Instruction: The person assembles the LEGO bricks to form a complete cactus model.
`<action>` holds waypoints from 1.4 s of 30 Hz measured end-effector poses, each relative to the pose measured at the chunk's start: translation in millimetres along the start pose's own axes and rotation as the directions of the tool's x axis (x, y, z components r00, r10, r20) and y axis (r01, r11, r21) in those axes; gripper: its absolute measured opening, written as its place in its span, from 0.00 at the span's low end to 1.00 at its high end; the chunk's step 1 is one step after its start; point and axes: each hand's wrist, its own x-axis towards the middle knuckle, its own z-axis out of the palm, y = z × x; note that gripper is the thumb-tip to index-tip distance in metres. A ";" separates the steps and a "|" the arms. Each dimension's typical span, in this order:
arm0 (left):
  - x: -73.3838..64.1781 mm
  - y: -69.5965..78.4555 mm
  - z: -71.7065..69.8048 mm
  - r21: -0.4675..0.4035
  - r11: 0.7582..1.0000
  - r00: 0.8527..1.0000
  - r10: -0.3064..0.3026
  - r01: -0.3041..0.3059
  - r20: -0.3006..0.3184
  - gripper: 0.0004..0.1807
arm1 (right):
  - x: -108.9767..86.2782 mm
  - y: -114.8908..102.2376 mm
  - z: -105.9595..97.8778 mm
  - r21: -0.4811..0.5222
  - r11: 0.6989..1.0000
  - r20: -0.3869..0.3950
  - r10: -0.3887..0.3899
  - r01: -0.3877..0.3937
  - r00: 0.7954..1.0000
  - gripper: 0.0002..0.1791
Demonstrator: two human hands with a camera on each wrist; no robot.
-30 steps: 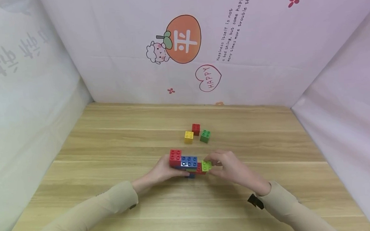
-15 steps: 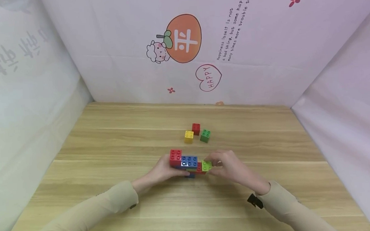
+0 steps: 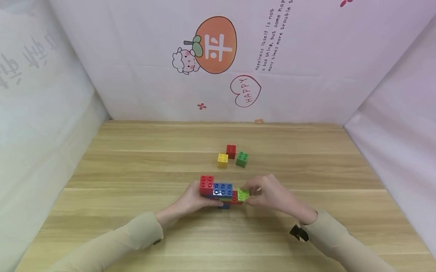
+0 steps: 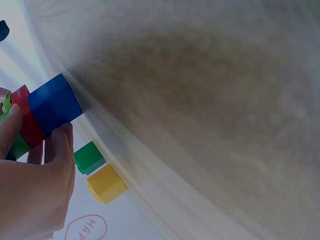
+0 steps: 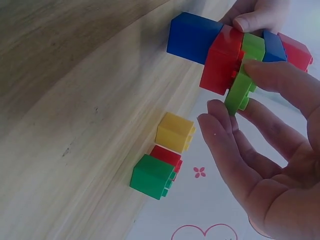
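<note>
My left hand (image 3: 191, 199) grips a stack of toy building bricks from its left side, thumb across the front. A blue brick (image 5: 194, 37) forms the bottom, with a red brick (image 5: 220, 62) above it. Higher up come a green layer, a blue brick (image 3: 222, 190) and, at the top left, a red brick (image 3: 206, 184). At the stack's right end, my right hand (image 3: 271, 195) pinches a thin light green brick (image 5: 239, 92) between thumb and fingers. That piece lies over the lower red brick, whose studs show at its edge in the right wrist view.
Behind the stack, a yellow brick (image 3: 222, 161), a red brick (image 3: 231, 151) and a green brick (image 3: 242, 159) stand close together on the wooden table (image 3: 149, 164). White printed cloth (image 3: 145, 90) encloses the back and both sides.
My right hand and wrist shift very slightly while pinching the light green brick. My left hand and the stack stay where they were.
</note>
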 end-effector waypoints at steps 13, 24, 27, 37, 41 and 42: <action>-1.2 -0.1 -0.7 0.016 1.000 1.000 0.010 -0.010 -0.003 0.34 | 0.6 -0.4 0.8 0.039 0.999 0.008 0.022 -0.022 1.000 0.17; -3.2 0.0 -1.4 0.027 1.000 1.000 -0.005 0.005 -0.010 0.31 | -3.2 -1.9 3.9 0.013 1.000 -0.007 -0.004 0.004 1.000 0.17; -3.3 0.0 -1.8 0.028 1.000 1.000 0.001 -0.001 0.001 0.31 | -3.2 -0.6 1.1 0.012 1.000 -0.036 -0.021 0.021 0.999 0.17; -2.3 0.0 -2.7 0.013 1.000 1.000 -0.008 0.008 0.015 0.31 | 11.8 13.1 -16.7 0.024 0.998 -0.191 -0.046 0.052 0.981 0.13; -1.7 0.0 -2.4 0.017 1.000 1.000 -0.010 0.009 0.022 0.30 | 19.7 21.0 -19.6 0.043 0.999 -0.201 -0.003 0.012 0.980 0.12; -1.5 -0.2 -2.3 0.017 1.000 1.000 -0.008 0.008 0.023 0.30 | 21.5 23.0 -19.9 0.048 0.999 -0.200 0.011 -0.001 0.980 0.12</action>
